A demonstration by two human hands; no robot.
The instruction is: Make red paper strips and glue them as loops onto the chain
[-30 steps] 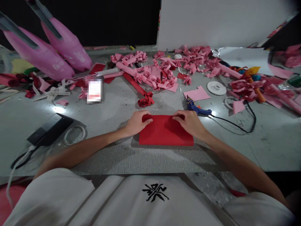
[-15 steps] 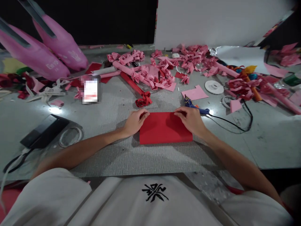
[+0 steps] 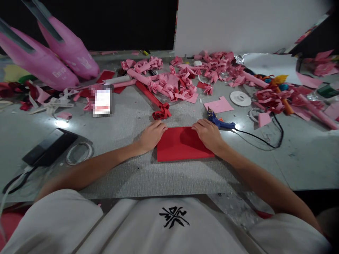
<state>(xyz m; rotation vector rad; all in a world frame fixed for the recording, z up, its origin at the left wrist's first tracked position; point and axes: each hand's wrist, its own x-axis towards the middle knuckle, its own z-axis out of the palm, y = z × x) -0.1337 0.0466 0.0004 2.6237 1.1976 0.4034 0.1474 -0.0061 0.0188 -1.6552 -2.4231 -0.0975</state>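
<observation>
A red sheet [image 3: 182,144], bent over on itself with a rounded near edge, lies on the grey table in front of me. My left hand [image 3: 154,135] has its curled fingers closed on the sheet's far left corner. At the far right part of the same edge, my right hand [image 3: 208,134] grips it with bent fingers. Both thumbs are mostly hidden. Just beyond my right hand rests a blue glue gun [image 3: 224,124] with a black cord. A red paper roll with curled strips [image 3: 162,111] lies beyond my left hand.
Pink paper flowers and rolls [image 3: 169,83] are heaped along the back. On the left are a black device [image 3: 50,146], a tape ring [image 3: 78,153] and two pink bottle-like objects [image 3: 76,53]. A white spool [image 3: 240,98] and pink paper [image 3: 219,105] lie at the right.
My right hand has shifted slightly left along the sheet's far edge. The fingers of both hands have rolled forward over that edge, and the thumbs show less.
</observation>
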